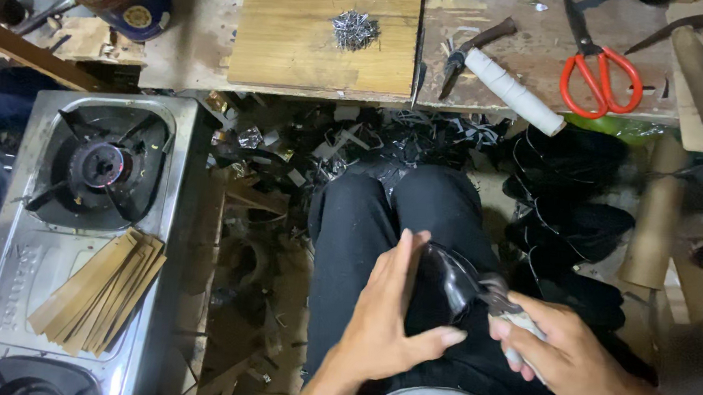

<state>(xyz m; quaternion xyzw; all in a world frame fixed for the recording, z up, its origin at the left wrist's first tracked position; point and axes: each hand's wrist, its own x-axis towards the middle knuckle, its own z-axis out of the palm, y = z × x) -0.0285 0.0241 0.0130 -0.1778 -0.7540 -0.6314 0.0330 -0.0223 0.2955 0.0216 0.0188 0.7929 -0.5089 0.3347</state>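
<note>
The left hand [389, 318] lies with the fingers together along the side of a black shoe upper [444, 280], which rests on the lap, so the knee supports it from below and the palm keeps it from turning. The thumb points to the right, under the piece. The right hand [565, 357] is closed around the pale handles of a pair of pliers [501, 300], and the jaws seem to bite the edge of the upper, though the dark leather makes this hard to see. So the upper sits between both hands, touching the left one directly. A heap of small nails [354, 29] waits on the wooden board [295, 48] ahead, well apart from both hands.
</note>
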